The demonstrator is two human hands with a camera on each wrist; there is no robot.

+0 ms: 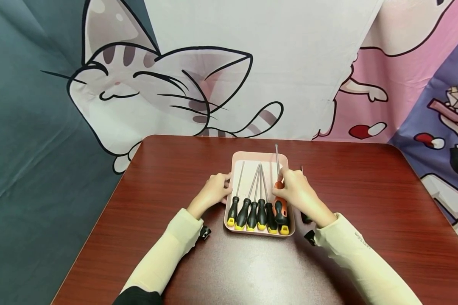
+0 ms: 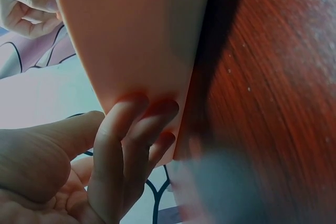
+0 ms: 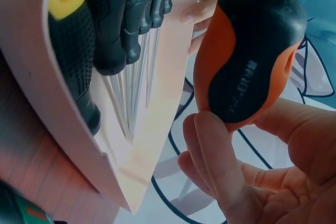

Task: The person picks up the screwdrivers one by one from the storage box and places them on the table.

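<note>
My right hand pinches a flathead screwdriver at the front of its orange-and-black handle. Its shank points away from me, past the far rim, and the handle hangs over the right side of a pale pink tray. In the right wrist view, the bulbous handle stands apart from the tray wall. At the tray's left side, my left hand holds the edge, fingertips on the outer wall and thumb by the rim. Several black screwdrivers with yellow ends lie in the tray, shanks pointing away.
Right of the tray, partly hidden under my right hand, lies a dark green-and-black handle with red lettering; a thin metal tip shows beyond the hand. The reddish-brown wooden table ends at a cartoon-printed cloth behind it.
</note>
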